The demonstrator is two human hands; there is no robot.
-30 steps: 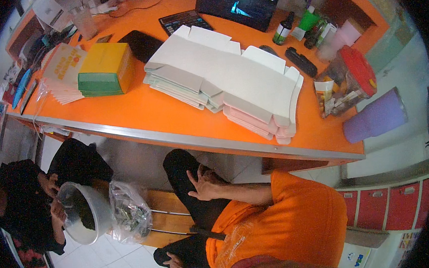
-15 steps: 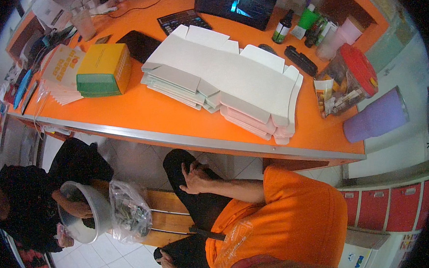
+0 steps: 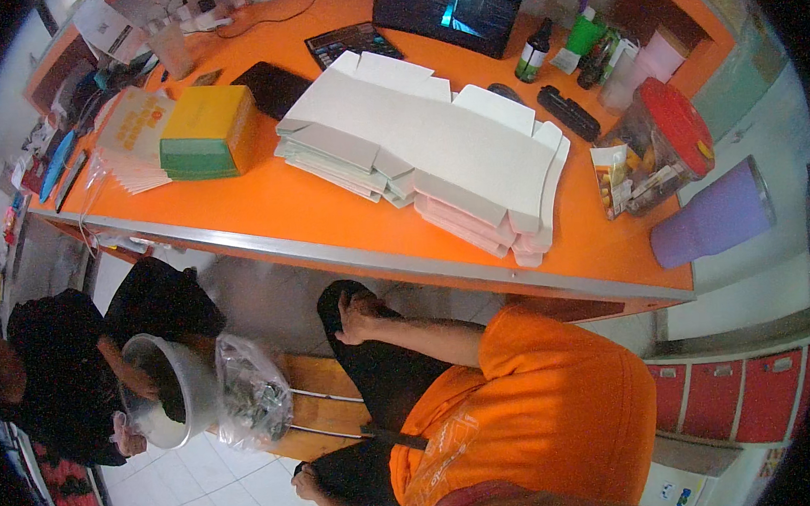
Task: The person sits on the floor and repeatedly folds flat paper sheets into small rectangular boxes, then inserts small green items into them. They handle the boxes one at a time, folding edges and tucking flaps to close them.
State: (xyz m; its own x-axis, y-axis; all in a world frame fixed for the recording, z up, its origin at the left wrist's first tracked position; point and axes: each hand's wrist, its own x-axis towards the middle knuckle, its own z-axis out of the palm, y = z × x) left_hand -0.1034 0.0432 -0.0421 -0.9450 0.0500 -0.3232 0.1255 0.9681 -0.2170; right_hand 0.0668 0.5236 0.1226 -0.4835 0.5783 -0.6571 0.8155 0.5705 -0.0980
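Note:
My right hand lies flat on my black-trousered knee below the orange desk's edge, fingers loosely apart and holding nothing. My left hand sits low by my thigh near the tiled floor; its fingers are too small to read. Nearest on the desk above is a stack of flat white cardboard box blanks. My orange shirt fills the lower middle.
A person in black crouches at the left, holding a pale bucket, with a clear plastic bag beside it on a wooden bench. The desk carries a yellow-green box, laptop, red-lidded jar and purple tumbler.
My right hand dropped from a raised, spread-finger pose onto my knee. The crouching person shifted the bucket closer to their body.

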